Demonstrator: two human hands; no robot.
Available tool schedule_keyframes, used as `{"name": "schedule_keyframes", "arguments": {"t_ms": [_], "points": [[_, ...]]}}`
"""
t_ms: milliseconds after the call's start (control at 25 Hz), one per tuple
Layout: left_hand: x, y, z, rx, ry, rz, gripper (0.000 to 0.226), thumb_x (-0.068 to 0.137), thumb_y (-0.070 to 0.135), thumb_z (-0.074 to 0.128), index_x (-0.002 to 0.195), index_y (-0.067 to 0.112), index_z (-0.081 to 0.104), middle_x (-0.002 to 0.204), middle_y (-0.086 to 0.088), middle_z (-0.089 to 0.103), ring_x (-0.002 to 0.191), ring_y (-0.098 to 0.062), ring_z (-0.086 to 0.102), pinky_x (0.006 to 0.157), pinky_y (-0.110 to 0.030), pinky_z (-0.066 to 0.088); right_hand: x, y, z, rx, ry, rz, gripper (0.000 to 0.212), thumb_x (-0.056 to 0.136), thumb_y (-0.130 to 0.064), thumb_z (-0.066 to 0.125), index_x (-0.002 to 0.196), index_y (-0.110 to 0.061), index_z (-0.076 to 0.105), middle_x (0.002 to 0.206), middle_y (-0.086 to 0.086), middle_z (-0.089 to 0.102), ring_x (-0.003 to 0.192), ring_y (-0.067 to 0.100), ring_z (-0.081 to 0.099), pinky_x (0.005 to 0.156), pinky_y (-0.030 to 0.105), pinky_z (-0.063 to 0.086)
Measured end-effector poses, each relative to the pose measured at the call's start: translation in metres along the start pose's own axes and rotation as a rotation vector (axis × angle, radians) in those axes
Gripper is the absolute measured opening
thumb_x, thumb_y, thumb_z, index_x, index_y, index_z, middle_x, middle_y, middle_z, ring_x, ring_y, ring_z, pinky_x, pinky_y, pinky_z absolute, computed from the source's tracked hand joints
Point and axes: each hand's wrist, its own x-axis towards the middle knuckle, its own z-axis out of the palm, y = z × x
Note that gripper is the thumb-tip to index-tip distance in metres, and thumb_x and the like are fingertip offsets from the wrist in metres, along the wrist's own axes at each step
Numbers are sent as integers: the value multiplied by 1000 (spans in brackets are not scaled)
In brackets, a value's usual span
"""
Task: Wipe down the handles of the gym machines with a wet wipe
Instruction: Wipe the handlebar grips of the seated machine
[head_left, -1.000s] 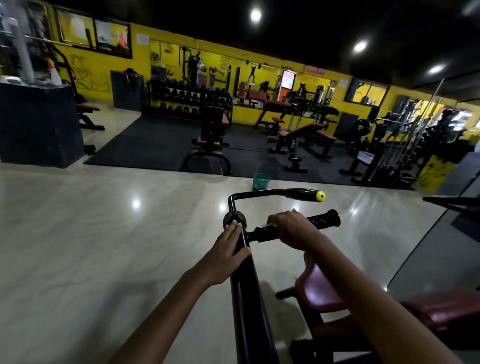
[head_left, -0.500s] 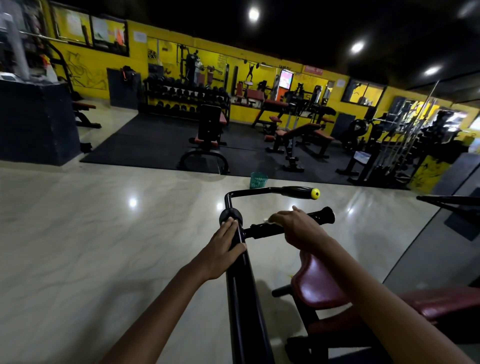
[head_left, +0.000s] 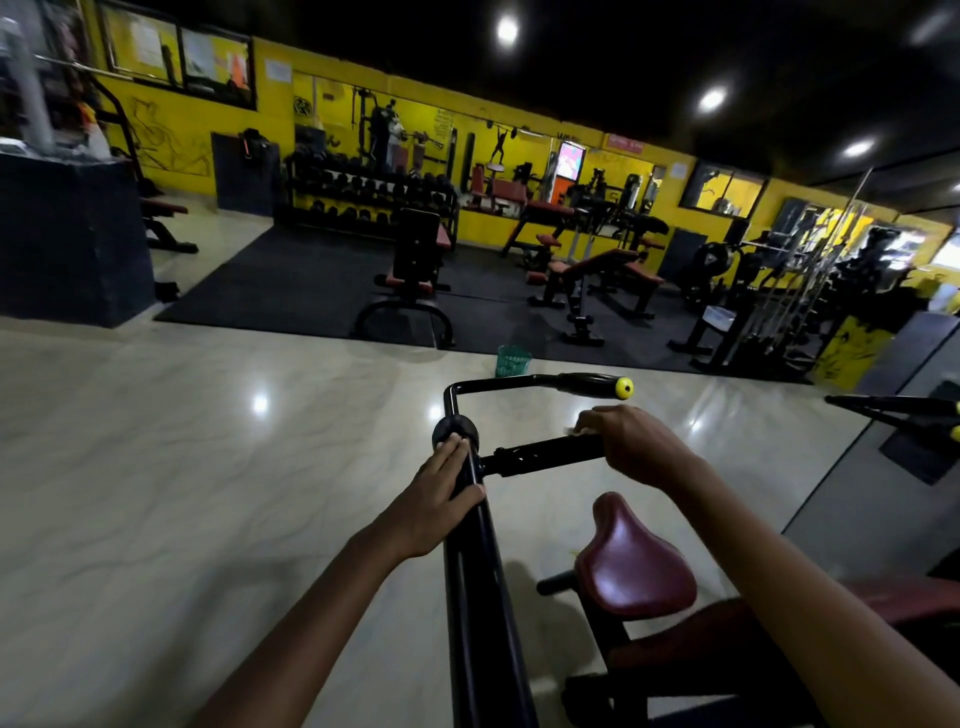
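Note:
A black machine arm rises through the lower middle of the head view. Two handles branch off its top to the right. The near black handle has my right hand curled round its outer end, hiding the tip. A bit of the white wet wipe shows under the fingers. The far handle ends in a yellow cap and is untouched. My left hand grips the arm just below its round black knob, fingers laid along it.
A maroon seat pad sits right of the arm, under my right forearm. A green basket stands on the glossy floor beyond the handles. Another yellow-capped handle pokes in from the right. Benches and a dumbbell rack fill the far mat.
My right hand has slid outward along the near handle, from its middle to its end, now covering the tip. The left hand has kept its place on the arm.

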Motion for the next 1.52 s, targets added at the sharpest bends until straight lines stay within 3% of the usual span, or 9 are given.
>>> {"name": "schedule_keyframes", "arguments": {"t_ms": [80, 240, 360, 640, 880, 1000, 1120, 1320, 1520], "points": [[-1, 1, 0, -8, 0, 0, 65, 97, 34, 46, 152, 22, 12, 159, 10, 0, 145, -3, -2, 113, -21, 4, -2, 8, 0, -54, -7, 59, 22, 86, -3, 48, 102, -9, 62, 98, 7, 66, 86, 30, 62, 69, 39, 49], [0, 0, 0, -1, -3, -5, 65, 97, 35, 46, 152, 22, 12, 159, 10, 0, 145, -4, -2, 116, -25, 5, -8, 3, 6, 73, 0, 7, 35, 79, 4, 45, 102, -14, 65, 98, 5, 67, 82, 32, 63, 67, 45, 51], [0, 0, 0, -4, -1, -7, 66, 97, 35, 46, 152, 22, 13, 159, 10, 0, 145, -3, -1, 115, -24, 5, -11, 14, 0, 85, 51, -2, 22, 83, 0, 50, 95, -12, 65, 94, 8, 68, 77, 34, 64, 64, 45, 51], [-1, 2, -1, -3, -3, -5, 66, 97, 34, 46, 152, 22, 12, 159, 9, -1, 145, -3, -2, 113, -22, 5, -2, -2, 8, -157, -4, 188, 18, 90, -8, 44, 98, -12, 59, 97, 6, 64, 91, 29, 61, 91, 38, 40], [-1, 3, -2, 2, -6, -10, 66, 97, 35, 46, 152, 23, 12, 159, 10, -1, 145, -3, -1, 113, -22, 5, 22, -70, 28, -44, -31, 49, 21, 91, -5, 45, 106, -10, 59, 99, 7, 66, 89, 24, 62, 101, 40, 38], [-1, 1, -1, 6, -6, -8, 66, 97, 37, 45, 152, 24, 11, 159, 11, -1, 145, -3, -1, 112, -23, 6, 11, -80, 40, 6, 111, -111, 28, 85, 1, 50, 108, -8, 63, 96, 10, 68, 84, 28, 62, 82, 40, 50], [-1, 0, 0, -3, 0, -3, 66, 97, 36, 46, 152, 23, 11, 159, 11, -1, 145, -2, -2, 111, -20, 4, -6, -67, 54, 1, 266, -210, 30, 84, -1, 58, 113, -10, 63, 100, 6, 65, 82, 25, 55, 66, 35, 50], [-1, 1, 0, 6, 4, -3, 66, 97, 35, 45, 152, 23, 11, 159, 11, 0, 145, -2, -3, 111, -20, 4, -20, -70, 70, -8, 255, -179, 33, 84, -3, 58, 115, -12, 54, 103, 3, 52, 83, 22, 50, 48, 32, 45], [-1, 0, 0, -1, -12, -5, 66, 97, 36, 45, 152, 24, 11, 159, 10, -2, 144, -2, -3, 113, -23, 4, -28, -51, 59, 0, 295, -120, 34, 71, 2, 70, 98, -13, 55, 90, 3, 56, 74, 20, 54, 43, 19, 31]]}}
